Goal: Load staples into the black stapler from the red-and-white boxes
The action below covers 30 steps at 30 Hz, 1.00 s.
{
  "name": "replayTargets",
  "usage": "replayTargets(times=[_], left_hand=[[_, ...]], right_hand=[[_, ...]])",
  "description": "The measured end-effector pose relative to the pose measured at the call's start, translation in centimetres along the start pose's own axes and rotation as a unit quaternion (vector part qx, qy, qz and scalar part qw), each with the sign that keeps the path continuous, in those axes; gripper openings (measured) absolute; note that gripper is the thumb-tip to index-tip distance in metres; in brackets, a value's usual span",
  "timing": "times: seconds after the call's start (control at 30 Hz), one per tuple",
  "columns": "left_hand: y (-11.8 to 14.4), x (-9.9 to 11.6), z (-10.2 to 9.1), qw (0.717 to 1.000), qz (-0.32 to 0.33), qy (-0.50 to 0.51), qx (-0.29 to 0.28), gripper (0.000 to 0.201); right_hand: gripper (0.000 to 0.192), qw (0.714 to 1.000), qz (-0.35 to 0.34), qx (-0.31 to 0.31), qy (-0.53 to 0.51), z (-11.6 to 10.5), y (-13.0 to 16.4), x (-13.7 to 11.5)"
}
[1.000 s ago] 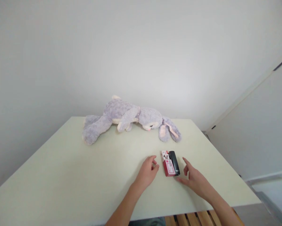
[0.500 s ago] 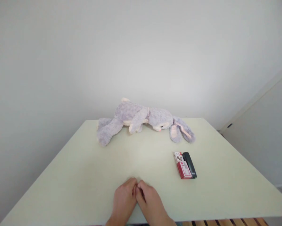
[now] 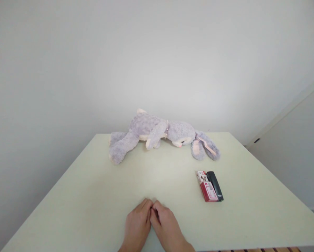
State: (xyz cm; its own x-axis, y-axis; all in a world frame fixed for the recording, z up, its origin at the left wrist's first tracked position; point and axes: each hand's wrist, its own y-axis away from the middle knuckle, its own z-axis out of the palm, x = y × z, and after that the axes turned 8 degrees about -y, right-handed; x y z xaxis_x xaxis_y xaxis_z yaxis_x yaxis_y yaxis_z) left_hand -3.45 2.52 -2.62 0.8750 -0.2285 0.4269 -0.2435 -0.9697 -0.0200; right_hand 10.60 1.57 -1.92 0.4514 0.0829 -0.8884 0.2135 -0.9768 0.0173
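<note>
Hands (image 3: 153,224) still together, stapler pack (image 3: 209,186) untouched.

hands: left (image 3: 136,225) | right (image 3: 165,225) | palms down, fingertips touching, holding nothing

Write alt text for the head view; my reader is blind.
Both hands, left hand and right hand, rest empty, fingertips touching, at a pale table's near edge. A packaged black stapler lies to their right; a grey plush rabbit lies beyond.

Bare worktop (image 3: 80,196) fills the frame's left and centre; a stapler pack (image 3: 209,186) at right and a plush (image 3: 159,134) at the back block passage.
</note>
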Motion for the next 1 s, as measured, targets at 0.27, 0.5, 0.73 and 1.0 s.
replayTargets(times=[0.27,0.5,0.73,1.0], left_hand=[[-0.4,0.8,0.1,1.000,-0.018,-0.008,-0.002,0.022],[-0.9,1.5,0.1,0.999,0.019,0.019,-0.018,0.020],[-0.2,1.5,0.0,0.994,0.027,0.102,0.009,0.025],[-0.6,1.2,-0.7,0.986,0.009,0.164,0.007,0.029]], right_hand=[[0.021,0.989,0.066,-0.069,-0.112,-0.6,0.5,0.9],[0.029,0.974,0.107,-0.041,-0.197,-0.1,0.5,1.4],[0.028,0.982,0.104,-0.017,-0.154,0.3,0.0,1.0],[0.028,0.954,0.138,-0.098,-0.247,-0.6,0.0,1.2]])
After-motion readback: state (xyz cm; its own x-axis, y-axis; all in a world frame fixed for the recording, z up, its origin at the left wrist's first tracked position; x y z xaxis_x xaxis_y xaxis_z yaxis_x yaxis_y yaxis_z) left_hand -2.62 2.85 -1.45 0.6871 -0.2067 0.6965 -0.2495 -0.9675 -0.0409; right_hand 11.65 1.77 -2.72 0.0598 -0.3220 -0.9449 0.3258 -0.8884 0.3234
